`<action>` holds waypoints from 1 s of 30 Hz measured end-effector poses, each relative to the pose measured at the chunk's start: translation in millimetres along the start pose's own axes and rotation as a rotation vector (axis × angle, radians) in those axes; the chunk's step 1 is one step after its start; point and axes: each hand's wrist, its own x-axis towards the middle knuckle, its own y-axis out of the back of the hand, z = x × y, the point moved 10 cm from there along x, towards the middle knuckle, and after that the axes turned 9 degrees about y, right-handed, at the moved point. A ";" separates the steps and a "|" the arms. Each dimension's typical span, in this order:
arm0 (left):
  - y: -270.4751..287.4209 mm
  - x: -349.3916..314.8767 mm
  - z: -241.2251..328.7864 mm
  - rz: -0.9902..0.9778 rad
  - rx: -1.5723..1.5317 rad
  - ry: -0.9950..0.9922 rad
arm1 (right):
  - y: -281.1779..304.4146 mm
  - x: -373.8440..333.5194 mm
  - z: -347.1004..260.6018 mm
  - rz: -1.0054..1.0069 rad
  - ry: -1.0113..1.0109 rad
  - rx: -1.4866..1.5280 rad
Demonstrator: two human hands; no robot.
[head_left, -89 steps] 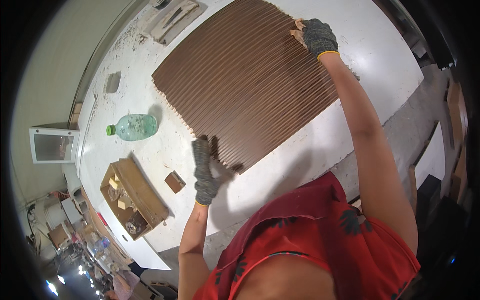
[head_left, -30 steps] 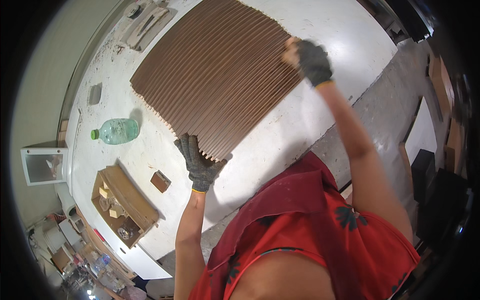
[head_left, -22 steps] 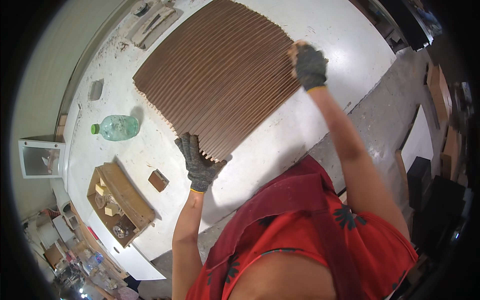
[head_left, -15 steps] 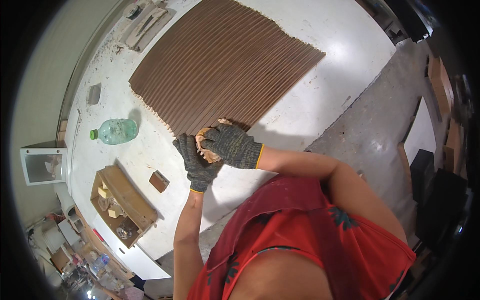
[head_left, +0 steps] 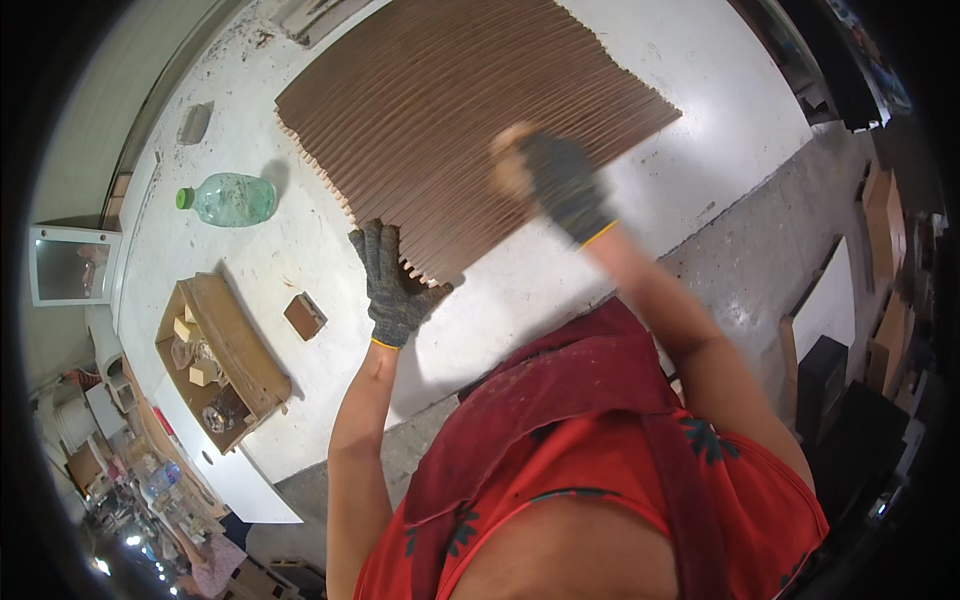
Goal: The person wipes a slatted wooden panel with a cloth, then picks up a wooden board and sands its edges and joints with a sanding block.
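Brown wooden strips, laid side by side as a ribbed panel, cover the far part of the white table. Both of my hands wear dark knitted gloves. My left hand rests open at the panel's near left corner, fingers apart, beside the uneven strip ends. Over the panel's right part, my right hand is blurred by motion, closed round a crumpled tan rag. The rag is against or just above the strips; blur hides which.
A green plastic bottle lies on its side at the left. Nearer stand a small brown block and a cardboard box with pale blocks inside. A grey block sits farther back. Boards lean beyond the table's right side.
My hands have parted. The right has carried the rag away to the right and onto the panel; the left has let go of it and spread its fingers at the corner.
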 end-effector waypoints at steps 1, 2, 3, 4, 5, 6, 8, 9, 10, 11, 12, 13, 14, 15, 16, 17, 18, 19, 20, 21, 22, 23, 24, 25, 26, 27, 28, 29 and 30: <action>-0.5 -1.7 -0.8 0.003 0.040 -0.032 | -46.4 -10.3 -39.6 -0.119 0.086 -0.111; -4.4 -2.6 -5.4 -0.027 0.096 -0.017 | -100.0 -23.4 -88.6 -0.258 0.305 -0.333; -4.6 -3.5 -1.1 -0.011 0.153 -0.083 | -98.0 -42.7 -130.3 0.019 0.582 -0.307; -6.3 -1.4 -8.3 -0.029 0.157 -0.016 | -91.1 -67.9 -158.2 0.307 0.852 -0.274; -4.1 -0.8 -6.9 -0.006 0.158 -0.023 | -92.6 -64.6 -140.8 0.274 0.790 -0.094; 3.3 -1.0 0.3 0.064 0.114 -0.081 | -85.9 -61.9 -115.5 0.230 0.726 0.084; 5.2 -1.6 8.2 0.087 0.007 -0.091 | -71.0 -43.5 -49.2 -0.095 0.523 0.655; 8.4 -1.0 8.6 0.093 -0.026 -0.073 | -55.1 -38.0 -14.1 -0.300 0.290 1.418; 5.2 0.9 4.3 0.046 -0.024 -0.001 | -15.5 -27.2 29.7 -0.204 0.209 1.366; 8.3 0.6 9.4 0.058 -0.031 -0.029 | 24.1 -18.0 70.7 -0.070 0.164 1.146; 8.9 1.9 9.8 0.047 -0.026 -0.019 | 60.5 -13.0 108.9 0.048 0.082 1.027; 8.4 2.5 8.6 0.028 -0.017 0.007 | 97.3 -11.2 149.3 0.152 -0.068 0.745; 10.0 2.6 9.8 0.033 -0.028 0.001 | 132.4 -13.4 179.1 0.290 -0.199 0.389; 9.4 2.9 8.9 0.026 -0.035 0.012 | 129.6 -10.6 187.0 0.279 -0.197 0.459; 7.7 3.3 6.8 0.016 -0.044 0.031 | 128.3 -9.4 182.4 0.345 -0.146 0.521; 9.4 2.9 8.3 0.049 -0.037 0.008 | 116.1 -10.9 170.4 0.418 -0.095 0.581; 10.0 1.9 9.0 0.075 -0.033 -0.005 | 107.2 -15.6 144.2 0.486 0.026 0.471; 10.0 1.0 10.8 0.101 -0.029 -0.031 | 90.5 -17.6 112.0 0.442 0.105 0.253; 9.7 0.5 10.8 0.120 -0.035 -0.040 | 59.6 -30.0 47.2 0.481 0.389 -0.206; 9.8 -0.4 12.2 0.133 -0.037 -0.062 | 15.4 -32.4 14.5 0.350 0.364 -0.439; 8.0 -0.6 10.9 0.121 -0.024 -0.057 | -30.4 -41.8 -25.7 0.226 0.491 -0.274; 8.0 -2.2 15.1 0.132 0.033 -0.104 | -80.1 -52.2 -63.9 0.065 0.540 -0.122; 7.6 -1.9 12.8 0.118 0.058 -0.086 | -100.2 -72.8 -92.9 -0.004 0.684 -0.074; 6.0 -0.8 9.6 0.093 0.098 -0.057 | -120.2 -80.8 -105.3 -0.043 0.677 -0.109; 8.0 -1.0 12.4 0.105 0.116 -0.082 | -119.7 -91.9 -120.5 0.033 0.842 -0.232; 8.1 -0.2 12.3 0.085 0.084 -0.076 | -107.7 -86.0 -100.2 0.039 0.720 -0.075; 7.5 0.6 12.5 0.076 0.078 -0.066 | -88.0 -80.9 -82.3 0.094 0.683 0.124; 9.6 0.4 15.7 0.093 0.063 -0.083 | -75.3 -66.5 -47.8 0.000 0.556 0.441; 9.0 0.7 18.2 0.096 0.068 -0.090 | -57.7 -51.5 -6.2 -0.144 0.398 0.966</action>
